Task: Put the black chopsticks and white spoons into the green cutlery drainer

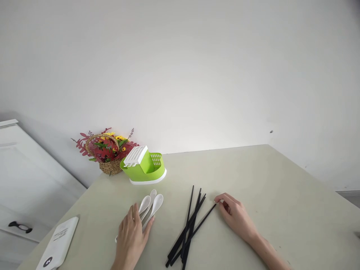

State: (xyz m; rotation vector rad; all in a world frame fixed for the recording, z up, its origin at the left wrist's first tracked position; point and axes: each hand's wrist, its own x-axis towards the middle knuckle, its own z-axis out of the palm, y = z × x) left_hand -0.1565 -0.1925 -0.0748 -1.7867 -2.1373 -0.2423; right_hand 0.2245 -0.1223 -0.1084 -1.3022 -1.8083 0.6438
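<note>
My left hand (131,234) is wrapped over the handles of several white spoons (156,204), with the bowls poking out past my fingers. The hand hides most of the handles. A loose, crossed bunch of black chopsticks (189,225) lies on the table between my hands. One chopstick (204,219) slants out to the right, and its thin tip meets the fingertips of my right hand (234,213), whose fingers are curled in a pinch.
Behind the spoons stands a green and white plastic utensil holder (144,174). A wicker basket (110,167) of artificial flowers is beside it. A white power bank-like device (60,240) lies at the table's left edge, near a white cabinet (30,180). A wall backs the table (239,168).
</note>
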